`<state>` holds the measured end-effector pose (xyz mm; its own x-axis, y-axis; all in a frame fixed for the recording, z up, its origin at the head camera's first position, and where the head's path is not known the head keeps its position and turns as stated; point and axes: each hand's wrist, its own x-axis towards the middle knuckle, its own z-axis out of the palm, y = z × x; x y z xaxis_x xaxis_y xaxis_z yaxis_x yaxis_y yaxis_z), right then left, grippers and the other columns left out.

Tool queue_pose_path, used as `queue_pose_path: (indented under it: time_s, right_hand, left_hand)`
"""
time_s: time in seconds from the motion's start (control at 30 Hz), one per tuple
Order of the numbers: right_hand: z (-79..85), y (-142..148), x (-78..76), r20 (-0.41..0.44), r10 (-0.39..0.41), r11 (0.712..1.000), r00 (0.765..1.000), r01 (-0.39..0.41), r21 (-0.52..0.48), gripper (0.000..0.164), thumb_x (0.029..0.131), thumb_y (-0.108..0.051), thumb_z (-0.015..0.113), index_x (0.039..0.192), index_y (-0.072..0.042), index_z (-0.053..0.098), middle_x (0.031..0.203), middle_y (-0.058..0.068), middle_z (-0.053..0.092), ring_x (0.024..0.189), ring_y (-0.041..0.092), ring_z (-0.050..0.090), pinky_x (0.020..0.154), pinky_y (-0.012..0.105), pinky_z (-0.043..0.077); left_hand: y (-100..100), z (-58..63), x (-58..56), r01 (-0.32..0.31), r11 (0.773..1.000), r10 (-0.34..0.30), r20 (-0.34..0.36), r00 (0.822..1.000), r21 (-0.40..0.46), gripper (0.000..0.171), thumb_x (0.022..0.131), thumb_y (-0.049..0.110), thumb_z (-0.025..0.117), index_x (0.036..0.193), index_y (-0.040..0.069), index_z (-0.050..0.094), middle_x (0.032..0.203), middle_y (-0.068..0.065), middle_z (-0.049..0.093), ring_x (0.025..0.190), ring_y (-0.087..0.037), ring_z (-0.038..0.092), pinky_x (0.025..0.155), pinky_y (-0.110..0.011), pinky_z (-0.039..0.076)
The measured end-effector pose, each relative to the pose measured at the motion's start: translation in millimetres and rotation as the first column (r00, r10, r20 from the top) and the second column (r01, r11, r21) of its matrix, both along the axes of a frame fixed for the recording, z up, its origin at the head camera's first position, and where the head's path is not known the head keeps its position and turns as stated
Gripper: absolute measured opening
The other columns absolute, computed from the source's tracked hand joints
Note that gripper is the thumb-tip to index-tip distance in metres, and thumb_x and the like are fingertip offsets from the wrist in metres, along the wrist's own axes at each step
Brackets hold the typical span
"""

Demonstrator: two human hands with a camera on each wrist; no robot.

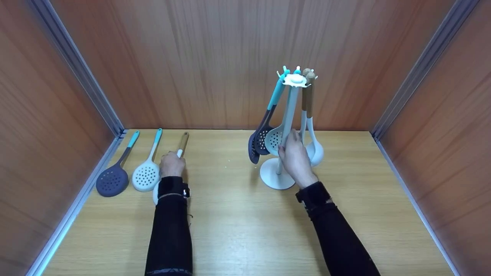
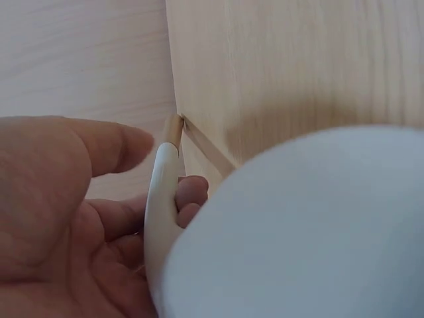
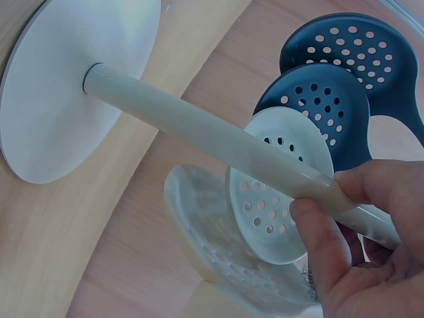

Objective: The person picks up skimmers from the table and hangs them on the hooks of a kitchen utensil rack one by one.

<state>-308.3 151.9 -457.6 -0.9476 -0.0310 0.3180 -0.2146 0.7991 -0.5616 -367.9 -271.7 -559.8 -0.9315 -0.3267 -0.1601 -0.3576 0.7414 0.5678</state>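
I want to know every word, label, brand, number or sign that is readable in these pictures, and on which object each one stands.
There is no readable text in any view.
The white round-based utensil stand, the brown-handled white utensil in the left hand and the far-left dark perforated skimmer show no lettering.
The pale band across the black left sleeve is too blurred to tell if it carries marks.

Both hands (image 1: 172, 165) (image 1: 297, 156) well apart, fingers (image 3: 324, 228) curled, sleeved arms (image 1: 170, 230) (image 1: 339, 239) outstretched
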Motion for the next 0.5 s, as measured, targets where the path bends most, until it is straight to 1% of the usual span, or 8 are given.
queue_pose_path:
  time_s: [0.13,0.27,0.37,0.47,0.5]
  right_hand:
    - [0.3,0,-0.1,0.018,-0.003,1.000,1.000,0.003,-0.007,0.066,0.114,-0.006,0.074,0.168,0.013,0.041,0.152,0.034,0.063,0.141,0.050,0.073,0.111,0.056,0.069]
    - [-0.5,0,0.1,0.015,-0.001,1.000,1.000,0.001,-0.013,0.066,0.114,-0.006,0.074,0.169,0.012,0.042,0.153,0.034,0.063,0.140,0.050,0.073,0.111,0.056,0.070]
    - [-0.9,0,0.6,-0.004,0.003,1.000,1.000,-0.003,-0.007,0.067,0.113,-0.005,0.074,0.168,0.013,0.042,0.152,0.035,0.063,0.139,0.051,0.074,0.110,0.058,0.070]
    - [-1.5,0,0.9,-0.025,0.006,1.000,1.000,-0.006,-0.003,0.067,0.111,-0.003,0.074,0.167,0.014,0.041,0.151,0.036,0.064,0.137,0.052,0.075,0.108,0.059,0.070]
    - [-1.6,0,1.0,-0.030,0.007,1.000,1.000,-0.007,-0.001,0.067,0.111,-0.003,0.074,0.167,0.015,0.042,0.150,0.036,0.064,0.136,0.052,0.075,0.107,0.059,0.070]
  left_hand:
    - [1,1.7,0.9,-0.016,1.000,0.016,0.005,1.000,0.001,0.034,0.114,0.009,0.059,0.134,-0.017,0.070,0.126,-0.037,0.075,0.116,-0.048,0.077,0.101,-0.059,0.066]
    - [1,1.4,2.3,-0.026,1.000,0.026,-0.007,1.000,0.004,0.032,0.113,0.007,0.059,0.133,-0.016,0.070,0.126,-0.037,0.075,0.118,-0.050,0.077,0.103,-0.060,0.066]
    - [-1,-4.5,1.7,-0.034,0.999,0.034,-0.039,0.999,-0.012,0.030,0.111,0.008,0.059,0.126,-0.014,0.072,0.124,-0.037,0.076,0.118,-0.053,0.078,0.101,-0.063,0.067]
    - [-6,-14.9,-2.8,-0.041,0.999,0.039,-0.070,0.997,-0.023,0.029,0.109,0.011,0.060,0.120,-0.012,0.073,0.121,-0.037,0.077,0.115,-0.054,0.079,0.097,-0.065,0.068]
    - [-6,-16.6,-3.3,-0.041,0.999,0.038,-0.081,0.996,-0.029,0.029,0.109,0.012,0.060,0.118,-0.012,0.073,0.121,-0.037,0.077,0.114,-0.055,0.080,0.096,-0.065,0.068]
